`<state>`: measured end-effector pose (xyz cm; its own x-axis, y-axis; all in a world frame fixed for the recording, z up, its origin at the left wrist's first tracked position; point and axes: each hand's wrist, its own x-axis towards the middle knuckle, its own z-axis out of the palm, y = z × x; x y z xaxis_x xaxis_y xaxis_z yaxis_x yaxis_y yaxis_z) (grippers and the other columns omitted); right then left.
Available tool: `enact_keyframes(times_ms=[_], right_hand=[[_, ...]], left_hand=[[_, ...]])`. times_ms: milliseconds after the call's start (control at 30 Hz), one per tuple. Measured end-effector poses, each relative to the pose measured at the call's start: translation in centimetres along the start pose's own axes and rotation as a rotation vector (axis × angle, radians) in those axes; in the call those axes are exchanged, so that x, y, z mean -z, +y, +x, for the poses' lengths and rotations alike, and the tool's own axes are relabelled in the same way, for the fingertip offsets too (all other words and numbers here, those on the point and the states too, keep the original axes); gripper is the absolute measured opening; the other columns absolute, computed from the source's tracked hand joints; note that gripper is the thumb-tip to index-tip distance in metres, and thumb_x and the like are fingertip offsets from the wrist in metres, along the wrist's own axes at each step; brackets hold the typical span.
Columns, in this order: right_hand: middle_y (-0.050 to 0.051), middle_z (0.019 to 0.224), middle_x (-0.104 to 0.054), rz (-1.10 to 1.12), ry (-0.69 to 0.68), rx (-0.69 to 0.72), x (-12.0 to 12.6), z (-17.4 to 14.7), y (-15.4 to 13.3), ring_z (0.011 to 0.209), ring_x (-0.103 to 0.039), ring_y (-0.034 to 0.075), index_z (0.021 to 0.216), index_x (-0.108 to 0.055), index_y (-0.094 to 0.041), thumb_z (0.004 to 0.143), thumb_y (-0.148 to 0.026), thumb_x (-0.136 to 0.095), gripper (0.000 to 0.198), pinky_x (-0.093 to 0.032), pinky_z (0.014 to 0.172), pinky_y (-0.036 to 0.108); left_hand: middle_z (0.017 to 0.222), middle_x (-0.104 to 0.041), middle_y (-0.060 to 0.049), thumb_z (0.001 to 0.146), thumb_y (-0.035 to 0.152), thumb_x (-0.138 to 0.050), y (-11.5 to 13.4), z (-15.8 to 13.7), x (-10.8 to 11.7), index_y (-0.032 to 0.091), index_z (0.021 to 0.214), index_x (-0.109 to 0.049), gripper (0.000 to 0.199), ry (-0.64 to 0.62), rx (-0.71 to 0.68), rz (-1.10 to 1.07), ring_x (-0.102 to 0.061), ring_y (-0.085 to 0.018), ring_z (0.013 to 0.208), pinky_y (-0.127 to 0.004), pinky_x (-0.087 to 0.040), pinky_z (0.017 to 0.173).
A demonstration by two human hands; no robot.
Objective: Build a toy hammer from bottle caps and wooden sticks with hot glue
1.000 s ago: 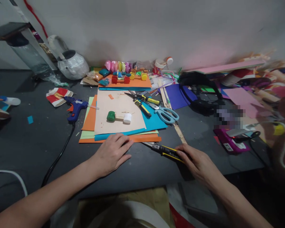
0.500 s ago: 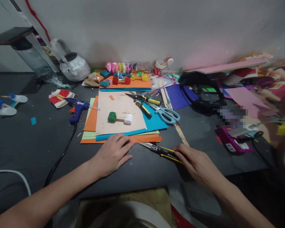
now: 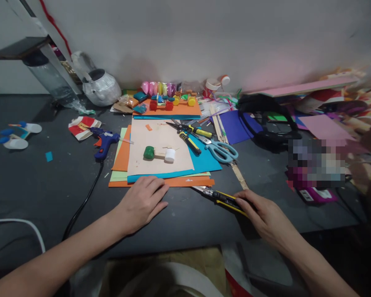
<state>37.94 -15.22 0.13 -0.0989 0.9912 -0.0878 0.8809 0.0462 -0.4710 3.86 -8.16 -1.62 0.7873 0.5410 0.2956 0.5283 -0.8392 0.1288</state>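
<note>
My left hand (image 3: 144,202) lies open at the front edge of a stack of coloured paper, its fingertips over the orange sheet (image 3: 198,181) and the blue one. In my right hand (image 3: 262,210) is a black and yellow utility knife (image 3: 224,198), held by its handle. The blade is out and points left, close to the orange sheet's front edge. On the beige sheet (image 3: 142,136) rests a small piece with a green roll (image 3: 149,152) and a white roll (image 3: 170,155) joined by sticks. Pliers (image 3: 190,142) and blue-handled scissors (image 3: 222,152) lie behind the knife.
A blue glue gun (image 3: 105,144) with a black cord lies left of the paper, beside a red and white piece (image 3: 84,128). Small toy cars, clay packs and a silver pot (image 3: 102,88) stand along the wall. Black headgear (image 3: 267,121) sits at the right.
The view has turned slightly left. My left hand has slid a little left along the paper's edge. My right hand has drawn the knife a little to the right.
</note>
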Motion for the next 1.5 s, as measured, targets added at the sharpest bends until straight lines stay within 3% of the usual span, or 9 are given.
enact_keyframes(times_ms=[600, 1500], right_hand=[[0.002, 0.073, -0.065, -0.129, -0.051, 0.144, -0.2, 0.9, -1.5, 0.064, -0.062, 0.017, 0.090, -0.058, -0.024, 0.101, -0.036, -0.034, 0.029, -0.042, 0.057, 0.027], [0.003, 0.079, -0.067, -0.085, -0.063, 0.078, -0.7, 1.1, -2.1, 0.068, -0.063, 0.018, 0.092, -0.059, -0.024, 0.101, -0.039, -0.035, 0.029, -0.042, 0.061, 0.028]], left_hand=[[0.112, -0.063, -0.016, 0.096, 0.027, -0.051, -0.2, -0.2, -0.3, 0.008, 0.123, -0.058, 0.034, -0.045, 0.005, -0.013, -0.057, -0.031, 0.102, -0.048, -0.052, 0.083], [0.116, -0.062, -0.015, 0.097, 0.028, -0.050, -0.3, -0.5, -0.6, 0.010, 0.126, -0.055, 0.035, -0.063, 0.029, -0.044, -0.055, -0.030, 0.105, -0.046, -0.050, 0.085]])
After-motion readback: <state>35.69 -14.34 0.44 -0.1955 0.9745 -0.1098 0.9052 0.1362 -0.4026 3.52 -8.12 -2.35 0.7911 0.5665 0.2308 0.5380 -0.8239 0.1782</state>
